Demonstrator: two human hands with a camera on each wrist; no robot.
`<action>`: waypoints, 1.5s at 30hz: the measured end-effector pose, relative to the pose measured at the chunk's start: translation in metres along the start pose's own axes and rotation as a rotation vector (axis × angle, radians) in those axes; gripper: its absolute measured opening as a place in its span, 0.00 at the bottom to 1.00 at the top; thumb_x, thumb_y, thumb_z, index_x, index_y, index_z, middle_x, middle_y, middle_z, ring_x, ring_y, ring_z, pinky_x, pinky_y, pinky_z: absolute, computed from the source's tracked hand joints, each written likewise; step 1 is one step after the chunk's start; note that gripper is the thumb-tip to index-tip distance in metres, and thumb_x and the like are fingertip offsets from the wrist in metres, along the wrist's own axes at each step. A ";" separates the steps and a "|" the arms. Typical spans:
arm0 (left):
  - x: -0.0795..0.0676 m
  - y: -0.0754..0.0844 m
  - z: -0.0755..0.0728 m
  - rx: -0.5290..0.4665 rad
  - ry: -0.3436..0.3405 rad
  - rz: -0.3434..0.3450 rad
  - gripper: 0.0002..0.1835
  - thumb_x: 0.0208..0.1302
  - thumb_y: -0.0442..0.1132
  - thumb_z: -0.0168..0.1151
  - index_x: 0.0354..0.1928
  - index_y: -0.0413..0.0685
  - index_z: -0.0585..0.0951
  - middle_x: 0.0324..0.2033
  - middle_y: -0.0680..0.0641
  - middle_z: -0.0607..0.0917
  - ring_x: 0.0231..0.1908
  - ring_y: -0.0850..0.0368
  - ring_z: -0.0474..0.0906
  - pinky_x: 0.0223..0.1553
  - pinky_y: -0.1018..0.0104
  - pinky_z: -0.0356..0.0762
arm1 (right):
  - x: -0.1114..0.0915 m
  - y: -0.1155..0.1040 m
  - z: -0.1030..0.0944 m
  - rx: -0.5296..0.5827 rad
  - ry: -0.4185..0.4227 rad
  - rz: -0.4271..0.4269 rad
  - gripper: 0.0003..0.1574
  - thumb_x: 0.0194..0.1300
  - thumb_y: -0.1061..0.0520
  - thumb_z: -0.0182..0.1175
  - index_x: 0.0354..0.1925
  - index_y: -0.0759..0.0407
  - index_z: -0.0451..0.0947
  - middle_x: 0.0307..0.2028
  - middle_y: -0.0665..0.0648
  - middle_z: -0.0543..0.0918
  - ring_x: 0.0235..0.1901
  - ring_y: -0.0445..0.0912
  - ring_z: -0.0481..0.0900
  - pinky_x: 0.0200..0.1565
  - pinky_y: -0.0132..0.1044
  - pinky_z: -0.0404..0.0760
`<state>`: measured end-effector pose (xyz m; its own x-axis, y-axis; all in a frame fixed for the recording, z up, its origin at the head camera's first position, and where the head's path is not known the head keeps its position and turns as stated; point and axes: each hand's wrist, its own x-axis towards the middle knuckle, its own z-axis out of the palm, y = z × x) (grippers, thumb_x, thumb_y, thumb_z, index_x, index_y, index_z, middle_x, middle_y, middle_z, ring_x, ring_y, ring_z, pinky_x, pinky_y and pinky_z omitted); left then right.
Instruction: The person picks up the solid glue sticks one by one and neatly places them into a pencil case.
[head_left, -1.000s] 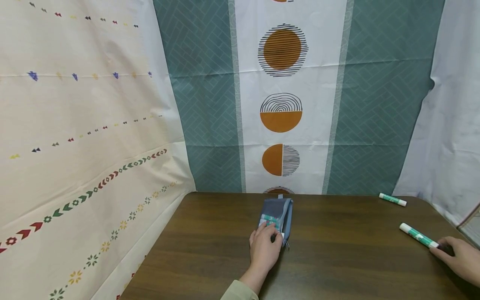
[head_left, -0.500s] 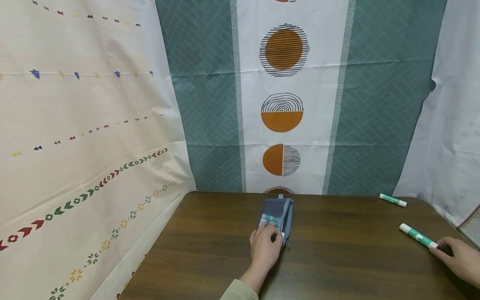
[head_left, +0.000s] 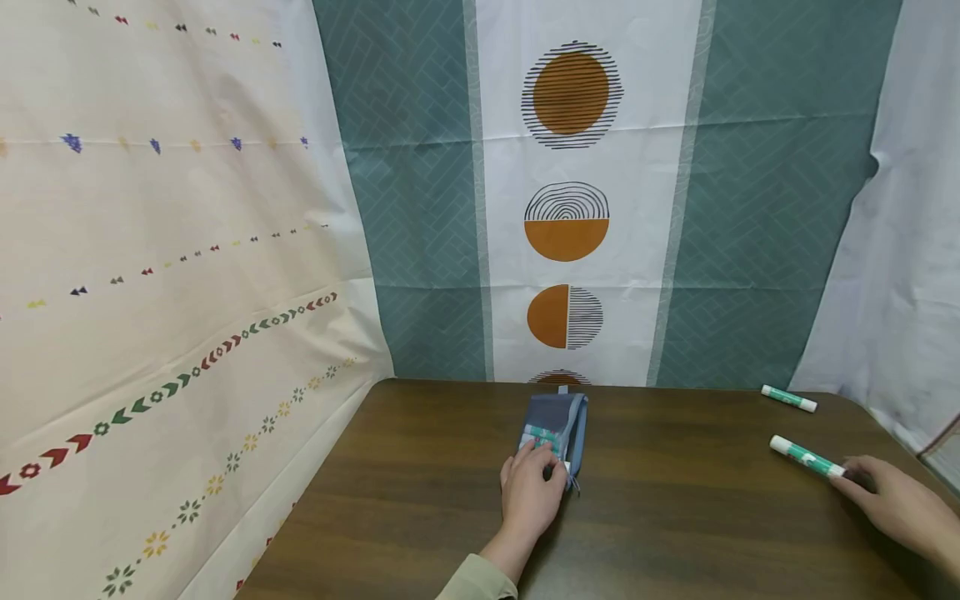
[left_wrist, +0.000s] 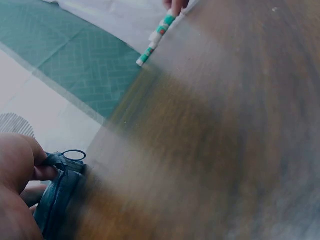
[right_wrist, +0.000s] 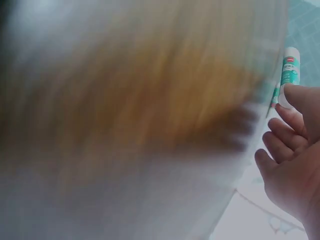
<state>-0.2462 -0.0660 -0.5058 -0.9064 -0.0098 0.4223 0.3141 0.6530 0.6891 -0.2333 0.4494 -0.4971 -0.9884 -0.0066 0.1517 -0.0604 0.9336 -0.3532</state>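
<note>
In the head view a small blue-grey zip pouch [head_left: 553, 410] with a mesh side lies near the table's far edge. Green and white glue sticks [head_left: 542, 435] show through its mesh. My left hand [head_left: 531, 492] grips the pouch's near end; the left wrist view shows thumb and fingers pinching the pouch [left_wrist: 56, 200] beside its zipper. At the right, my right hand [head_left: 896, 504] pinches one end of a green and white glue stick [head_left: 808, 457], its other end pointing left and away. The right wrist view shows this glue stick [right_wrist: 290, 70] between thumb and index finger, the other fingers loosely curled.
Another green and white glue stick [head_left: 789, 398] lies at the table's far right corner, beyond the held one. Patterned cloths hang behind and to the left of the brown wooden table [head_left: 675, 533]; a white cloth [head_left: 907, 275] hangs at the right.
My right hand has moved left and slightly away from me, carrying the glue stick with it. The left hand has stayed at the pouch, and the head view has shifted slightly.
</note>
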 end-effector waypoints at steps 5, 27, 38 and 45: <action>0.002 0.001 0.001 0.000 0.000 0.006 0.13 0.70 0.37 0.66 0.25 0.56 0.83 0.59 0.48 0.91 0.71 0.40 0.78 0.72 0.24 0.61 | 0.008 -0.019 0.004 0.044 0.013 -0.029 0.29 0.83 0.45 0.62 0.52 0.73 0.80 0.44 0.75 0.86 0.36 0.57 0.82 0.35 0.55 0.80; 0.005 0.001 0.000 0.025 0.002 0.003 0.12 0.69 0.37 0.66 0.25 0.55 0.84 0.59 0.48 0.92 0.71 0.41 0.79 0.72 0.26 0.62 | 0.061 -0.117 0.032 0.215 -0.015 -0.173 0.24 0.84 0.43 0.61 0.55 0.64 0.81 0.68 0.78 0.79 0.60 0.72 0.81 0.50 0.65 0.81; 0.003 0.004 -0.001 0.009 -0.012 -0.002 0.12 0.69 0.37 0.66 0.26 0.55 0.84 0.60 0.47 0.91 0.71 0.40 0.78 0.72 0.25 0.60 | 0.070 -0.156 0.043 0.259 -0.029 -0.211 0.23 0.81 0.45 0.66 0.56 0.64 0.83 0.65 0.74 0.83 0.61 0.70 0.82 0.55 0.67 0.81; 0.003 0.003 0.000 0.008 -0.014 -0.018 0.12 0.70 0.38 0.67 0.26 0.56 0.84 0.60 0.47 0.91 0.72 0.40 0.78 0.73 0.25 0.60 | 0.076 -0.175 0.049 0.281 -0.049 -0.245 0.19 0.80 0.47 0.67 0.55 0.61 0.84 0.66 0.73 0.83 0.63 0.70 0.82 0.55 0.66 0.82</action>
<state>-0.2479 -0.0642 -0.5023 -0.9157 -0.0110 0.4017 0.2956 0.6587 0.6919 -0.3044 0.2679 -0.4687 -0.9449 -0.2411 0.2213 -0.3252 0.7673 -0.5527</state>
